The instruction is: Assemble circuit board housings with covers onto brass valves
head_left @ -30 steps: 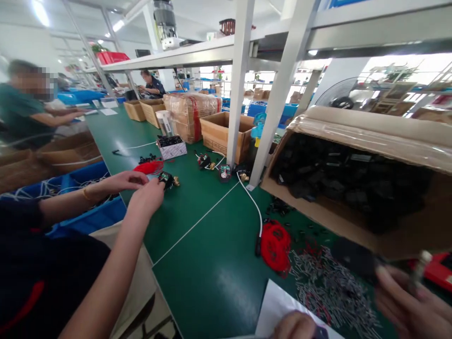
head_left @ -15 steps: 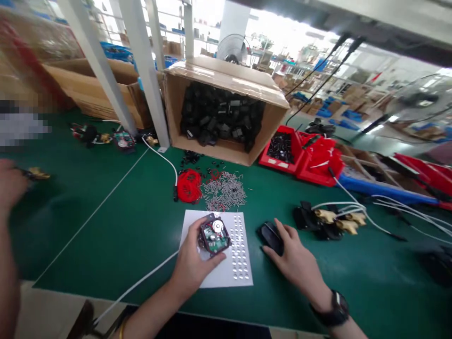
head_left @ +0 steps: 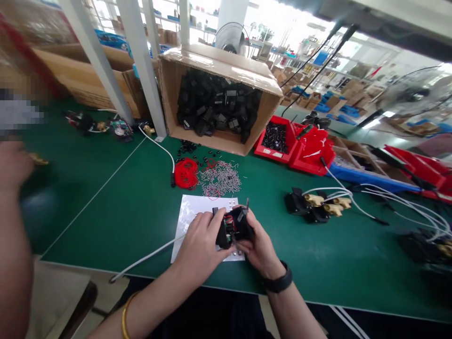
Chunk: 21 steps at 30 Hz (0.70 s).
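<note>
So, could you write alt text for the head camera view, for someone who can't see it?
The left hand and right hand hold two black pieces close together, red wires showing between, over a white sheet on a green table. Behind lie a red bundle, scattered pins and an open carton of black parts.

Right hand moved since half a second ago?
Yes, left: the right hand sat clear of the white sheet, to its right; now it is at the sheet's right edge.
</note>
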Tool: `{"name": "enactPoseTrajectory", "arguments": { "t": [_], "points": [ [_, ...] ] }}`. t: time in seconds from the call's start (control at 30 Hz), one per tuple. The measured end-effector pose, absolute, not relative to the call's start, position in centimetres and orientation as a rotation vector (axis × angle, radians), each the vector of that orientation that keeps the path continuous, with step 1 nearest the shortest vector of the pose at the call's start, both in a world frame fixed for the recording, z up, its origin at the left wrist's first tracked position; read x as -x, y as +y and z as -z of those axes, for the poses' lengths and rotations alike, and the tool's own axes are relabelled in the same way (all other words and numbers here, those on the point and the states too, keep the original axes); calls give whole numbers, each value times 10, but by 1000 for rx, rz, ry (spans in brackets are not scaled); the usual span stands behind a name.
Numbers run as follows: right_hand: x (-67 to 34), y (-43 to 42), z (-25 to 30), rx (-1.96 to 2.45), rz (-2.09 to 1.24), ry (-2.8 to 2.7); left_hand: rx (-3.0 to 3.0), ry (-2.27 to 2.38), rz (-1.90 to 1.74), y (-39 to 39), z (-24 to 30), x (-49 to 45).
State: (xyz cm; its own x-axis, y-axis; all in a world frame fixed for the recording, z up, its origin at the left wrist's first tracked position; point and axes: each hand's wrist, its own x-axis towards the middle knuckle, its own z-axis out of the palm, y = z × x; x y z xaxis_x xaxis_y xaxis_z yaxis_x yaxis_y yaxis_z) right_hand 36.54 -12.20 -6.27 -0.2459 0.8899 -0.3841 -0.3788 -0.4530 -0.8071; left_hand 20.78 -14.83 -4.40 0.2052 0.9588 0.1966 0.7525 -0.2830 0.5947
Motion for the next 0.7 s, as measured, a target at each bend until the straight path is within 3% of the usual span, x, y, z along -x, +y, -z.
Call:
{"name": "enactPoseTrajectory", "arguments": {
  "t": [0.2, 0.33, 0.43, 0.57, 0.7],
  "points": [
    [-367, -130, 47, 1136, -1380, -1608, -2168, 1655, -743, -145, 44, -207],
    [-363, -134, 46, 1210, -1188, -1784, -2200, 1615, -751, -142, 45, -202],
    [-362, -133, 51, 1143, -1335, -1618, -2261, 1526, -733, -138, 46, -196],
    [-365, -131, 61, 1049, -1771, -1155, -2264, 1481, -698, -135, 43, -193],
    [-367, -132, 70, 1001, -1848, -1041, -2232, 1495, -595, -134, 39, -197]
  ]
}}
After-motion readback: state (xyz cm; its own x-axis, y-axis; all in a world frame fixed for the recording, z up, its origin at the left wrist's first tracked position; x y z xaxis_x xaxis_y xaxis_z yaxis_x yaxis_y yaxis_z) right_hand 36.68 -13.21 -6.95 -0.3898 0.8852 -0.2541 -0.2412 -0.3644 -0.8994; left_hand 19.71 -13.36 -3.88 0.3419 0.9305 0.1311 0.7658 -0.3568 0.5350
